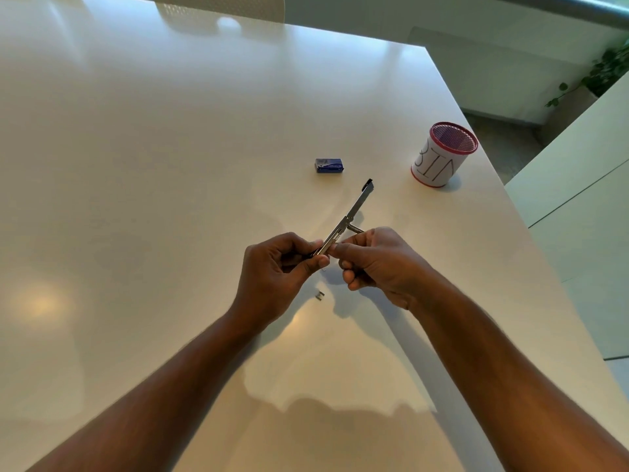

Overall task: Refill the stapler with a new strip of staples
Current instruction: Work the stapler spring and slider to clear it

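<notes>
Metal stapler (350, 212) swung open — pinched between left hand (279, 267) and right hand (377, 264), above white table (170, 165)

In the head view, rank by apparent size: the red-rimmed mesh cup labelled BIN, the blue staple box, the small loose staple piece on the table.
1. Red-rimmed mesh cup
2. Blue staple box
3. Loose staple piece, though nearest the camera

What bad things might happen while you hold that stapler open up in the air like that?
The stapler is held above the table by the left hand and right hand, so staples might drop out, as the small staple piece lying below suggests. Fingertips sit by the metal channel and might get pinched. That loose piece may also get lost.
</notes>
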The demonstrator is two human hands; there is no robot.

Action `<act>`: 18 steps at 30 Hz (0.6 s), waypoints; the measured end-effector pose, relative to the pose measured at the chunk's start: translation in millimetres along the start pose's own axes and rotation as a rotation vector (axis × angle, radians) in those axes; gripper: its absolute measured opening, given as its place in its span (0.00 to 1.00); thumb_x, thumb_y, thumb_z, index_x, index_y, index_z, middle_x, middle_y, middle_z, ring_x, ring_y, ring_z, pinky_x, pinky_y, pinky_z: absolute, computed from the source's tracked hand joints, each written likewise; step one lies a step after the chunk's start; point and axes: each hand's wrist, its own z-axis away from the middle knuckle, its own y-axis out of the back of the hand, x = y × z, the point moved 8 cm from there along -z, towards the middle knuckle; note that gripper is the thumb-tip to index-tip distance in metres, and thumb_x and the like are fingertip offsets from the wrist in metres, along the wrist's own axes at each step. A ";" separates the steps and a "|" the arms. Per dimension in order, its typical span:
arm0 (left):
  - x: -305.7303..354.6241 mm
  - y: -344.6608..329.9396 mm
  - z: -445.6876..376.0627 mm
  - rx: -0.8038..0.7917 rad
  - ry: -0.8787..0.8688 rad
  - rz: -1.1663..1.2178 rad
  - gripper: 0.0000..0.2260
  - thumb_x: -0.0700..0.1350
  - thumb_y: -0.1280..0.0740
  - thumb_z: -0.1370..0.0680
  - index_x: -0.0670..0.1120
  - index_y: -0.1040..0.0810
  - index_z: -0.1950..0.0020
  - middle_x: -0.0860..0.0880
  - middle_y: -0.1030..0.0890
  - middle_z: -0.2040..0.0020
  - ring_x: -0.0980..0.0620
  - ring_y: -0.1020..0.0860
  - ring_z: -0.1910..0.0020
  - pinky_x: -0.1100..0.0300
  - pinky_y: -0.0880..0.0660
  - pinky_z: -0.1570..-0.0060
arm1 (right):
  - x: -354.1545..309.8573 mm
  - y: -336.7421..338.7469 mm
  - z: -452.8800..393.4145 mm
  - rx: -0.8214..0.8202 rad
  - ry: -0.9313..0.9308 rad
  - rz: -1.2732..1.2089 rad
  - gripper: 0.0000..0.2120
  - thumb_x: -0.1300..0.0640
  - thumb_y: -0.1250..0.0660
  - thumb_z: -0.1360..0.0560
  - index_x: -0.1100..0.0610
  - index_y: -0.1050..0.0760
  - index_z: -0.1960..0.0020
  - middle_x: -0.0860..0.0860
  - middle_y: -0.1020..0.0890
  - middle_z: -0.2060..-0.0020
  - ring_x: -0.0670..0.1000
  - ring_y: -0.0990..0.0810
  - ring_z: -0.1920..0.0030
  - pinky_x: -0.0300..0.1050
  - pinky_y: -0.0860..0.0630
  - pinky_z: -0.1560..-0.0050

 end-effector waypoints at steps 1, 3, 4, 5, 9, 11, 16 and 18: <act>-0.8 -0.2 -0.1 -0.004 0.002 0.005 0.09 0.45 0.24 0.27 0.45 0.16 0.49 0.57 0.12 0.52 0.55 0.13 0.53 0.64 0.18 0.50 | -0.6 -1.3 0.0 -0.031 0.001 0.030 0.07 0.58 0.29 0.21 0.63 0.18 0.53 0.53 0.18 0.71 0.46 0.21 0.74 0.38 0.22 0.71; -2.4 -0.6 -0.1 -0.010 0.013 0.020 0.07 0.45 0.24 0.27 0.48 0.16 0.50 0.61 0.12 0.53 0.56 0.13 0.52 0.65 0.18 0.50 | -1.8 -6.0 0.8 -0.092 0.002 0.071 0.07 0.58 0.28 0.22 0.63 0.18 0.54 0.53 0.18 0.71 0.46 0.20 0.74 0.37 0.22 0.72; -2.9 -0.8 -0.2 -0.010 0.019 0.026 0.07 0.45 0.24 0.27 0.50 0.16 0.51 0.61 0.13 0.53 0.56 0.13 0.52 0.64 0.18 0.50 | -2.1 -7.9 1.2 -0.114 -0.002 0.081 0.08 0.58 0.27 0.22 0.63 0.18 0.54 0.53 0.18 0.71 0.46 0.21 0.74 0.37 0.22 0.72; -3.4 -1.0 -0.1 -0.009 0.026 0.032 0.07 0.45 0.24 0.27 0.51 0.16 0.51 0.61 0.12 0.52 0.55 0.13 0.52 0.63 0.18 0.50 | -2.4 -8.4 1.8 -0.128 -0.006 0.087 0.08 0.57 0.27 0.23 0.64 0.17 0.53 0.53 0.18 0.70 0.46 0.21 0.74 0.37 0.22 0.72; -8.4 1.5 -0.9 0.023 0.098 0.148 0.07 0.44 0.25 0.26 0.48 0.15 0.49 0.51 0.11 0.53 0.49 0.12 0.54 0.59 0.16 0.52 | -3.5 -2.5 3.7 -0.147 -0.012 0.094 0.10 0.58 0.28 0.21 0.66 0.18 0.49 0.55 0.19 0.68 0.47 0.22 0.73 0.38 0.21 0.70; -11.9 3.3 -1.9 0.042 0.149 0.255 0.07 0.44 0.25 0.26 0.46 0.16 0.48 0.46 0.11 0.53 0.44 0.12 0.54 0.56 0.16 0.53 | -2.6 1.5 5.1 -0.152 -0.015 0.072 0.11 0.59 0.29 0.21 0.68 0.19 0.47 0.55 0.19 0.68 0.47 0.23 0.72 0.38 0.21 0.69; -21.6 5.9 -1.9 0.106 0.259 0.395 0.07 0.42 0.27 0.23 0.41 0.16 0.47 0.38 0.12 0.54 0.39 0.12 0.55 0.53 0.16 0.54 | -0.4 6.9 10.0 -0.199 -0.036 -0.031 0.09 0.59 0.32 0.19 0.63 0.20 0.56 0.54 0.20 0.69 0.47 0.23 0.73 0.38 0.21 0.70; -24.3 7.1 -1.2 0.117 0.296 0.453 0.09 0.43 0.28 0.22 0.39 0.17 0.46 0.36 0.13 0.54 0.38 0.12 0.55 0.53 0.16 0.55 | 1.4 7.8 12.7 -0.222 -0.046 -0.096 0.09 0.60 0.32 0.19 0.62 0.21 0.57 0.54 0.21 0.69 0.47 0.23 0.73 0.38 0.21 0.71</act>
